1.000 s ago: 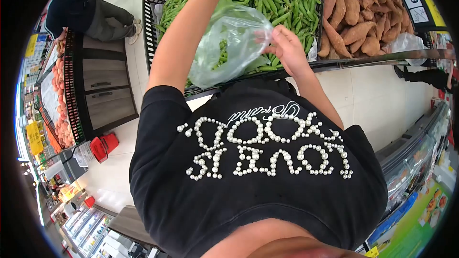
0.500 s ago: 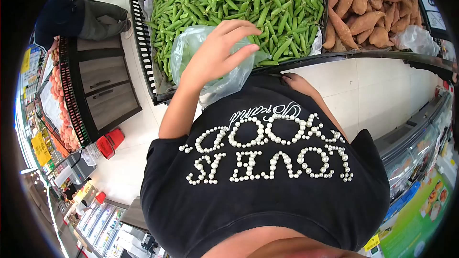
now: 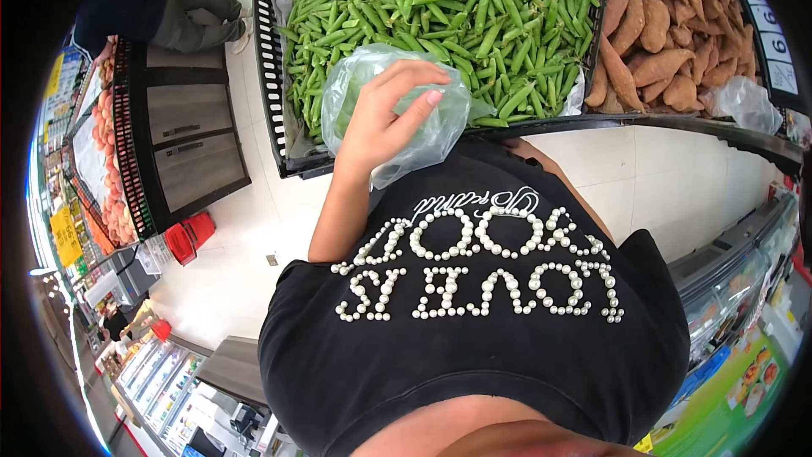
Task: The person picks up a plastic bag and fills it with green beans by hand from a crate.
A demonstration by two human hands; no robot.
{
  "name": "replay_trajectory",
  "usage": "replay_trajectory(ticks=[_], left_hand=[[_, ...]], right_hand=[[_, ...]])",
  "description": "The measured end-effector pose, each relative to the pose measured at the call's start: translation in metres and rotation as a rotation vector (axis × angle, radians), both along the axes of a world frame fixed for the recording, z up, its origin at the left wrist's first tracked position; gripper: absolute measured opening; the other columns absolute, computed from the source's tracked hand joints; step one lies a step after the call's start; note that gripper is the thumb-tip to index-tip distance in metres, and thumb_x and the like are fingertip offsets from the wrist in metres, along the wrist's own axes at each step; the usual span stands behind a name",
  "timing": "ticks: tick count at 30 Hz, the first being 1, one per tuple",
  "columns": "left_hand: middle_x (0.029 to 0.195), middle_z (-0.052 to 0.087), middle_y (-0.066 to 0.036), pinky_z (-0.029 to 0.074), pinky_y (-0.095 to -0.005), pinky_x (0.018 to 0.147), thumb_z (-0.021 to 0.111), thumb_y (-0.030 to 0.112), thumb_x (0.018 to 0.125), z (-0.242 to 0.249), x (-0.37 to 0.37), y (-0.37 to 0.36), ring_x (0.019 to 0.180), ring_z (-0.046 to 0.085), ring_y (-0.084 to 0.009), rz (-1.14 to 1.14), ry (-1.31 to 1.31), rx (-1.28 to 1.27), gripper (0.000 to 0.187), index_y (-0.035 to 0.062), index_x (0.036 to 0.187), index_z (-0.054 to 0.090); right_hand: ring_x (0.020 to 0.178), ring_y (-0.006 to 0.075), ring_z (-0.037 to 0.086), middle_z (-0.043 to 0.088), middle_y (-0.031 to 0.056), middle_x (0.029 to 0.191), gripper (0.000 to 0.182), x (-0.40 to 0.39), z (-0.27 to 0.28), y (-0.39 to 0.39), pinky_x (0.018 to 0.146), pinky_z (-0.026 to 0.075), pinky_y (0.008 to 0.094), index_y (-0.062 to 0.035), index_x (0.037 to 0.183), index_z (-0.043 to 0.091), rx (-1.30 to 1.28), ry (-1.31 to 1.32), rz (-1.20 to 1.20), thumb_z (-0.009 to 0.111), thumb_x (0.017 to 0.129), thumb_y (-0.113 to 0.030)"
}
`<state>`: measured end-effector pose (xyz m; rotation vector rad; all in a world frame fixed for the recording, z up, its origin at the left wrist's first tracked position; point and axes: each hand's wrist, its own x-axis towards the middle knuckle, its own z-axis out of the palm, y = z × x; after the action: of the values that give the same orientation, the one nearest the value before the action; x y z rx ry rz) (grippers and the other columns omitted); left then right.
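Observation:
My left hand (image 3: 393, 110) is over a clear plastic bag (image 3: 457, 123). Its fingers are curved, with the thumb apart from them, and green shows through the plastic. The bag lies at the near edge of a heap of green pea pods (image 3: 440, 8). My right forearm (image 3: 550, 169) reaches down beside my black shirt (image 3: 474, 355); most of my right hand (image 3: 518, 146) is hidden behind the shirt and below the crate's front edge.
Sweet potatoes (image 3: 655, 34) fill the section to the right, with another crumpled plastic bag (image 3: 744, 103) at its edge. A black slotted crate wall (image 3: 269, 59) bounds the pods. At left are a person in dark clothes (image 3: 161, 8) and a red basket (image 3: 189, 237).
My left hand has drawn a little nearer to me over the bag, and its fingers have curled slightly. The whole view has shifted, and less of my right hand shows.

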<state>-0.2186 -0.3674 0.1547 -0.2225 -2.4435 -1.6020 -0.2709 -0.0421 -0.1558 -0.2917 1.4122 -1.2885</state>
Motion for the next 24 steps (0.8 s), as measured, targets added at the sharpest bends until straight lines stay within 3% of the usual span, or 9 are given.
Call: replay_trajectory(ticks=[6,9,12,15,19,22,24], left_hand=[[0.105,0.065,-0.014,0.044,-0.0338,0.091,0.057,0.005,0.090,-0.010,0.004,-0.004,0.103,0.060,-0.0250,0.032,-0.023,0.070,0.017,-0.0045,0.102,0.064],[0.104,0.065,-0.014,0.045,-0.0329,0.090,0.057,0.004,0.089,-0.010,0.006,-0.005,0.102,0.060,-0.0246,0.034,-0.008,0.049,0.016,-0.0043,0.101,0.065],[0.094,0.068,-0.012,0.048,-0.0322,0.081,0.061,0.005,0.086,-0.007,0.009,-0.003,0.088,0.065,-0.0259,0.147,0.088,0.050,0.012,-0.0002,0.095,0.067],[0.091,0.068,-0.011,0.048,-0.0284,0.077,0.059,0.004,0.089,-0.010,0.017,-0.012,0.085,0.064,-0.0197,0.263,0.132,0.119,0.013,-0.0010,0.099,0.065],[0.086,0.067,-0.011,0.047,-0.0235,0.071,0.054,0.005,0.094,-0.009,0.032,-0.023,0.080,0.063,-0.0127,0.435,0.178,0.312,0.015,-0.0025,0.106,0.059],[0.082,0.067,-0.009,0.047,-0.0241,0.069,0.053,0.006,0.095,-0.012,0.046,-0.033,0.077,0.062,-0.0117,0.331,0.088,0.307,0.014,-0.0026,0.103,0.060],[0.079,0.067,-0.013,0.049,-0.0288,0.068,0.054,0.006,0.093,-0.006,0.049,-0.028,0.071,0.064,-0.0218,0.205,-0.093,0.154,0.012,-0.0020,0.096,0.063]], right_hand=[[0.108,0.0256,0.059,0.063,0.0183,0.118,0.040,-0.009,0.024,-0.002,0.092,0.044,0.0336,0.0043,0.112,0.063,0.038,0.148,0.105,0.054,0.088,-0.025],[0.098,0.0309,0.063,0.067,0.0203,0.107,0.034,-0.017,0.073,-0.019,0.085,0.047,0.0360,0.0018,0.108,0.065,0.176,0.336,0.159,0.055,0.086,-0.023],[0.090,0.0387,0.063,0.067,0.0224,0.097,0.030,-0.020,0.016,-0.013,0.079,0.048,0.0399,-0.0016,0.105,0.066,0.164,0.715,0.357,0.054,0.087,-0.022],[0.089,0.0413,0.062,0.066,0.0223,0.094,0.027,-0.011,0.071,-0.028,0.076,0.049,0.0421,-0.0033,0.103,0.067,0.235,0.607,0.196,0.055,0.088,-0.023],[0.093,0.0385,0.063,0.067,0.0217,0.096,0.027,-0.005,0.109,-0.029,0.081,0.049,0.0406,-0.0018,0.102,0.067,0.326,0.808,0.182,0.057,0.088,-0.022],[0.089,0.0376,0.064,0.067,0.0199,0.094,0.024,-0.002,0.155,-0.031,0.079,0.050,0.0409,-0.0022,0.099,0.067,0.381,0.848,0.179,0.059,0.087,-0.022],[0.090,0.0366,0.065,0.067,0.0198,0.093,0.023,-0.001,0.165,-0.021,0.080,0.049,0.0392,-0.0012,0.100,0.066,0.407,0.809,0.181,0.059,0.087,-0.019]])
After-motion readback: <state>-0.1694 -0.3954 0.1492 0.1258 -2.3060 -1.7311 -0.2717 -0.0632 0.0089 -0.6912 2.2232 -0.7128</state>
